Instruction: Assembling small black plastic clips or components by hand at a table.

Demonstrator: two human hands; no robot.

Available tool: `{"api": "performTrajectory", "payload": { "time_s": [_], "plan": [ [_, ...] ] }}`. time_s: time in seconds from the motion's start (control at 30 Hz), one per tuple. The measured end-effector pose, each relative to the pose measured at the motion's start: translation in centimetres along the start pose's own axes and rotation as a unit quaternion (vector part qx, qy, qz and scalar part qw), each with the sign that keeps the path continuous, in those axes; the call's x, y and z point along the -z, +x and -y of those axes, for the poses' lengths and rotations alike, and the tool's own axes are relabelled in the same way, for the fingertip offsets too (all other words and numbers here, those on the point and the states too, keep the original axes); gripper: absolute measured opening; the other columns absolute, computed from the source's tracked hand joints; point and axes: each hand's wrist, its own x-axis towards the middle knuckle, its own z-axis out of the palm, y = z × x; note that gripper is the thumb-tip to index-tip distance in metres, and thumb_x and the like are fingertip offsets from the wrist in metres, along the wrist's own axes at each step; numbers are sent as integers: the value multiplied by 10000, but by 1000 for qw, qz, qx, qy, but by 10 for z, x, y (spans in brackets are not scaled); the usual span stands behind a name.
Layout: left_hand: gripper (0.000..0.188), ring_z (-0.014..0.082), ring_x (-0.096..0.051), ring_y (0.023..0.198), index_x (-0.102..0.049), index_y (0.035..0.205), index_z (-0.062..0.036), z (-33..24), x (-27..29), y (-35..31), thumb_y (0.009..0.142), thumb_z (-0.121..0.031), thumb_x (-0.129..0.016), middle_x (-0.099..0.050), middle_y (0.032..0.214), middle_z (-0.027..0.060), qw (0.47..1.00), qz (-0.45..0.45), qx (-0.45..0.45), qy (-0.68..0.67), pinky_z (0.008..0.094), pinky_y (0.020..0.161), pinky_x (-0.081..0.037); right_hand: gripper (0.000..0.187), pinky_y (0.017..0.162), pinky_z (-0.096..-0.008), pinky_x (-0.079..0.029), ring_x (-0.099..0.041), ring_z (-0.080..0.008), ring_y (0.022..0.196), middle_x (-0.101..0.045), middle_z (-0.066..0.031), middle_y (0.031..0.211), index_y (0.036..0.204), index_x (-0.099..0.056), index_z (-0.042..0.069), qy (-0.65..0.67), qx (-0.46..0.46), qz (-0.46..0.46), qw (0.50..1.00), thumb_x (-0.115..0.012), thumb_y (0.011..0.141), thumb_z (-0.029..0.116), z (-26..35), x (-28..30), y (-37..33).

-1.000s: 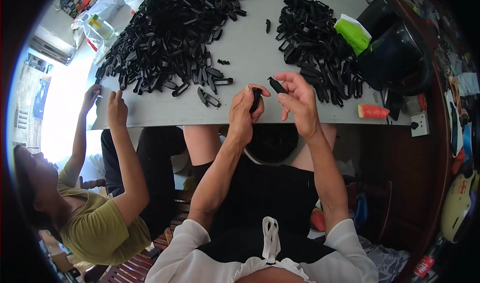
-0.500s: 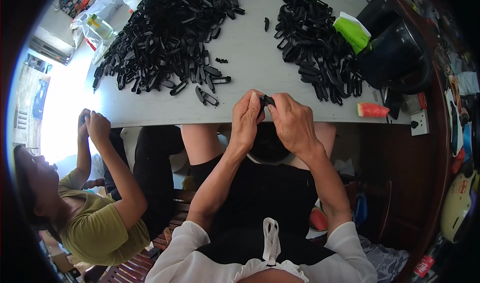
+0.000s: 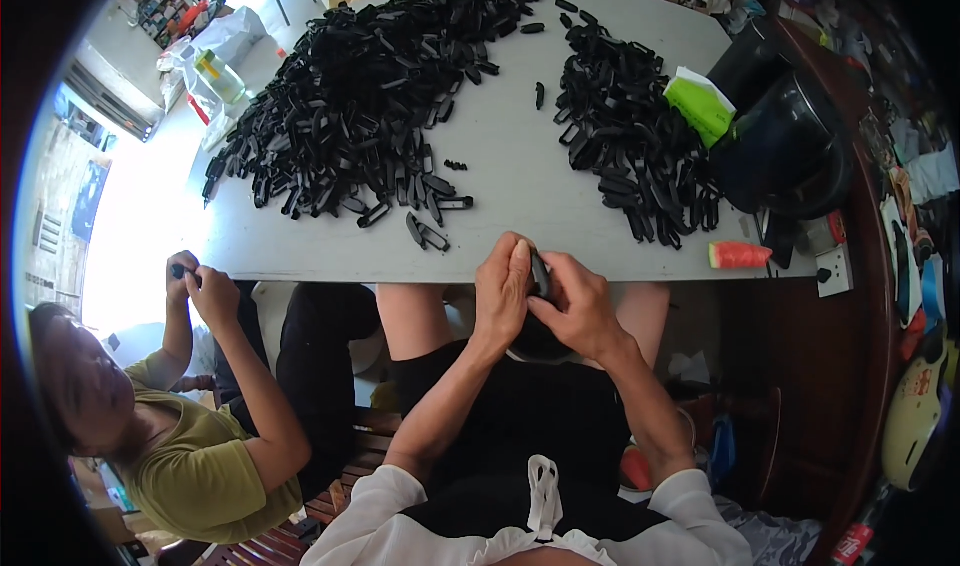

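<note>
Head view | left hand [image 3: 501,291], right hand [image 3: 583,308]: grip closed around black piece [image 3: 540,276] | red label [image 3: 853,543]: white lettering

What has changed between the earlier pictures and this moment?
The right hand moved left, meeting the left hand; both now hold a black piece between them. The co-worker's hands drew back from the table and came together around a dark piece. The left pile, right pile and watermelon slice stayed.

The table [image 3: 500,156] bears two black-part heaps [image 3: 345,96] and one watermelon slice [image 3: 740,256].
</note>
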Motion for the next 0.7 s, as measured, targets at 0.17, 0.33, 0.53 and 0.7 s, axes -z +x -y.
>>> {"api": "performTrajectory", "payload": {
  "time_s": [0.17, 0.33, 0.53, 0.7],
  "plan": [
    [325, 133, -462, 898, -601, 926, -36, -21, -9, -5, 970, -332, -472, -467, 1134, 55, 988, 54, -57, -130, 248, 744, -397, 439, 568, -206, -475, -526, -114, 847, -516, -68, 964, 1216, -469, 9, 455, -114, 13, 883, -601, 894, 275, -13, 2, -14],
    [380, 146, -501, 990, -614, 1019, -45, -5, -5, -19, 956, -393, -478, -484, 1217, 63, 947, 157, 29, -277, 283, 786, -453, 322, 543, -230, -444, -532, -124, 649, -540, -36, 719, 1085, -561, -10, 354, -158, 50, 920, -649, 868, 211, -17, 5, -23],
    [183, 93, -531, 881, -597, 1030, -31, -12, 20, 10, 919, -171, -557, -596, 994, 3, 985, 122, 30, -115, 237, 805, -407, 322, 575, -367, -459, -566, -279, 627, -564, -151, 747, 912, -552, -33, -22, -112, 62, 992, -668, 830, 256, -49, -3, -53],
    [203, 154, -550, 810, -617, 1032, -60, -23, 27, 100, 835, -33, -579, -605, 905, 45, 980, 68, -80, 168, 273, 746, -452, 250, 626, -400, -488, -615, -325, 745, -621, -150, 888, 979, -583, -5, -247, -191, 133, 941, -638, 849, 201, -50, 1, -57]
  ]
}}
